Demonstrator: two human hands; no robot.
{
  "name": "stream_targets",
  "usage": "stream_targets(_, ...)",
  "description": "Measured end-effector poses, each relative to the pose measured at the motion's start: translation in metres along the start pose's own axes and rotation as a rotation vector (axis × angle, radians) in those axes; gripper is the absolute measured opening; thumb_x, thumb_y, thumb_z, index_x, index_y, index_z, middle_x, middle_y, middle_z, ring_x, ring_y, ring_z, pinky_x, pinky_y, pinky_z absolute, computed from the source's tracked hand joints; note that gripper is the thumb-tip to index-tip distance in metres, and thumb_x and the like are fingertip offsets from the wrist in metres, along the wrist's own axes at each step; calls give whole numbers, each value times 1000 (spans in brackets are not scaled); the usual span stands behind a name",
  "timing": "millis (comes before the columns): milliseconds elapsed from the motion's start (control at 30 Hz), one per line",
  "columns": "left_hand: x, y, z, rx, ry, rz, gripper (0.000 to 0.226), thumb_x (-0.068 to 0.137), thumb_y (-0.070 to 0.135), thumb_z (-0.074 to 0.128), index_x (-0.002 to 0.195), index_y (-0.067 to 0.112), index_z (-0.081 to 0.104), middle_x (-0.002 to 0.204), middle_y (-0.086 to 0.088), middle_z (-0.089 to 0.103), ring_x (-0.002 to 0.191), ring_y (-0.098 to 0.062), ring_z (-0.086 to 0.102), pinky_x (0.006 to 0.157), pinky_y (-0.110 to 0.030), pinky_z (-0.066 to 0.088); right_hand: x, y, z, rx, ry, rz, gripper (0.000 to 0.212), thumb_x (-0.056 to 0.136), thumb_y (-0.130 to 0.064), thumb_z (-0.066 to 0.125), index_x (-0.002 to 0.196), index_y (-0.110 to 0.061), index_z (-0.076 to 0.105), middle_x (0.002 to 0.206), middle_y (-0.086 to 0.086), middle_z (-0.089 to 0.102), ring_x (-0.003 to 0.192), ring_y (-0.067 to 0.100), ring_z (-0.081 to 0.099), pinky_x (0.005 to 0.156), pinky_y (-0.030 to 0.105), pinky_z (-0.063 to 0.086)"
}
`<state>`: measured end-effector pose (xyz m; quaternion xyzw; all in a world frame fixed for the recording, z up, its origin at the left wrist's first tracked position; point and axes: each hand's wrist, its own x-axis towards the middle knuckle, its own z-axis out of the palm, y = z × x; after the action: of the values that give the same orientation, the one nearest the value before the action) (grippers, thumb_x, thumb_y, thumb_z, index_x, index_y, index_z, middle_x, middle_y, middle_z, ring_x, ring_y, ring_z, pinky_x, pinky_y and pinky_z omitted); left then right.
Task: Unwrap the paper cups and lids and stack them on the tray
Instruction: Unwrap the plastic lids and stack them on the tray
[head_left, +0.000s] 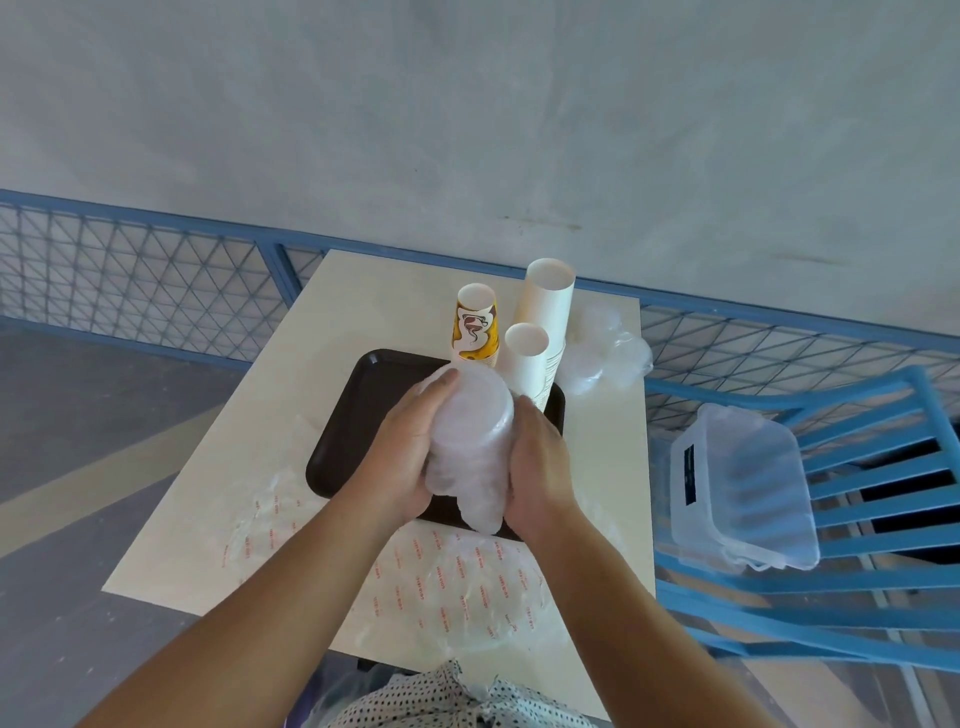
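Note:
A stack of translucent white lids (470, 436) in thin plastic wrap hangs over the dark brown tray (358, 410). My left hand (402, 452) grips its left side and my right hand (537, 467) grips its right side, with a loose tail of wrap drooping below between them. At the tray's far end stand three stacks of paper cups: a yellow printed stack (475, 325), a tall white stack (545, 306) and a shorter white stack (527, 358).
Another wrapped bundle of clear lids (605, 348) lies on the table right of the cups. Empty printed wrappers (457, 577) lie on the near table. A clear plastic box (743, 483) sits on a blue chair (857, 519) at right. A blue mesh fence runs behind.

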<state>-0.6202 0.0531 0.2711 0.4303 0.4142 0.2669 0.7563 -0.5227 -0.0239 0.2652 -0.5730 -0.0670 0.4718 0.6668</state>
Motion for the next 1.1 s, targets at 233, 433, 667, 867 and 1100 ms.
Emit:
stream_targets(233, 4, 3, -8, -230, 37, -80, 58, 95, 53, 66, 141, 18, 60, 134, -15, 69, 121, -32, 69, 106, -50, 52, -8, 35, -24, -710, -15, -635, 49, 102, -24, 45, 149, -37, 44, 136, -6, 49, 121, 15, 56, 104, 40, 50)
stream_targets(433, 4, 2, -7, -120, 9, -80, 46, 100, 50, 61, 138, 24, 62, 129, -8, 72, 118, -27, 71, 96, -47, 58, -10, 23, -29, -657, -121, -587, 78, 85, -50, 66, 154, -40, 31, 141, -6, 42, 135, 10, 46, 105, 35, 52)
stream_targets(667, 2, 1, -3, 31, 144, -32, 33, 98, 49, 65, 124, 30, 68, 114, 1, 77, 107, -19, 74, 79, -37, 57, -1, 20, -19, -1045, -51, -797, 107, 77, -59, 79, 161, -26, 22, 141, -5, 37, 127, 17, 40, 103, 40, 48)
stream_targets(867, -2, 5, -13, 132, 116, 53, 28, 99, 42, 66, 123, 27, 67, 114, 1, 75, 104, -20, 74, 76, -36, 59, -3, -6, -26, -1069, -53, -1019, 73, 85, -45, 59, 150, -16, 48, 140, 5, 46, 123, 24, 41, 106, 40, 38)
stream_targets(1100, -3, 4, -25, 191, 14, 45, 36, 92, 42, 76, 121, 21, 71, 116, -4, 76, 111, -24, 73, 97, -43, 58, 10, -37, -17, -1475, -500, -853, 90, 85, -45, 76, 160, -25, 31, 147, -3, 36, 123, 22, 40, 102, 38, 47)
